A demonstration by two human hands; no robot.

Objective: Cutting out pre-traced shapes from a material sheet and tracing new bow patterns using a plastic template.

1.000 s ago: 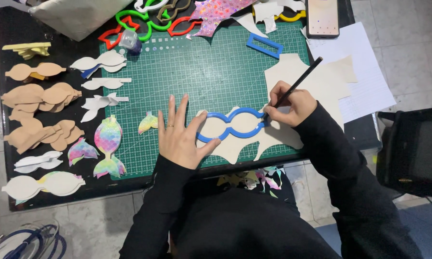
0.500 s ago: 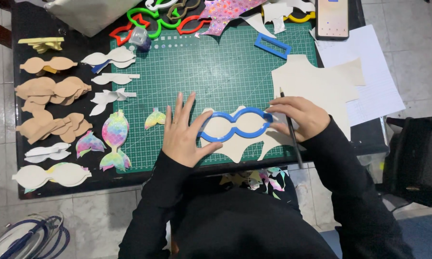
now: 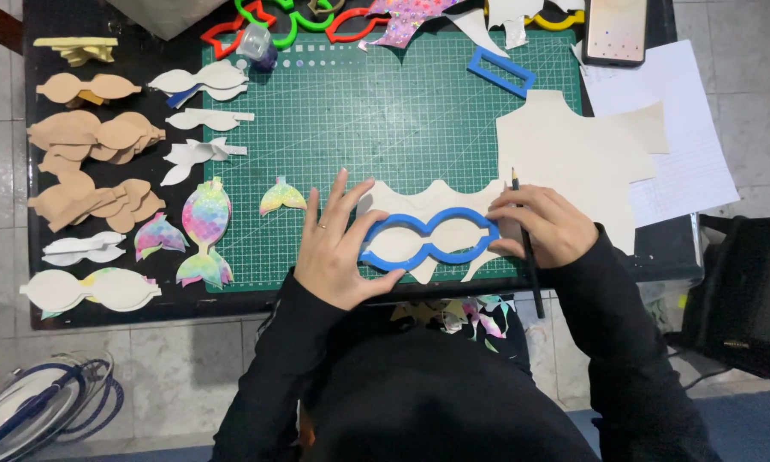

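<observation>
Here, on the green gridded cutting mat (image 3: 385,128), the spread left hand (image 3: 338,248) presses a blue double-loop plastic template (image 3: 428,239); the right hand (image 3: 547,224), clamped around a black pencil (image 3: 526,248), touches the template's end.

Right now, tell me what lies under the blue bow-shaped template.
Under the blue template lies a cream sheet with a scalloped edge, showing through both loops. It rests on the green cutting mat. The left hand and right hand cover the template's ends, hiding what is beneath.
</observation>
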